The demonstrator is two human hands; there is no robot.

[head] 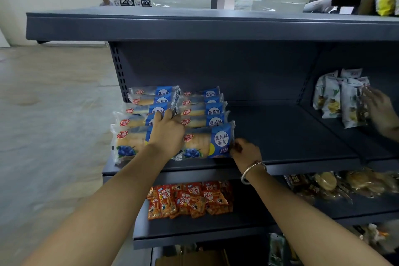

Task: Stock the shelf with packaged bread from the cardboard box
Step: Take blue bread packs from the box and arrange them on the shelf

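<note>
Dark grey shelf [291, 136], two rows of blue bread packs [172, 114] at its left end, left hand [167, 131] gripping a pack between the rows, right hand [246, 151] pinching the front pack [207, 142] by its right edge, red snack packets [187, 198] on the level below the shelf

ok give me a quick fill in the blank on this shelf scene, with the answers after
1. The bread packs lie in ____ rows on the shelf.
2. The right hand pinches the front pack at its ____ end.
3. The left hand rests on the packs between the rows, its wrist bare, while the right wrist wears a ____.
4. The snack packets on the shelf below are mostly ____ in colour.

Missing words: two; right; bracelet; red
</note>
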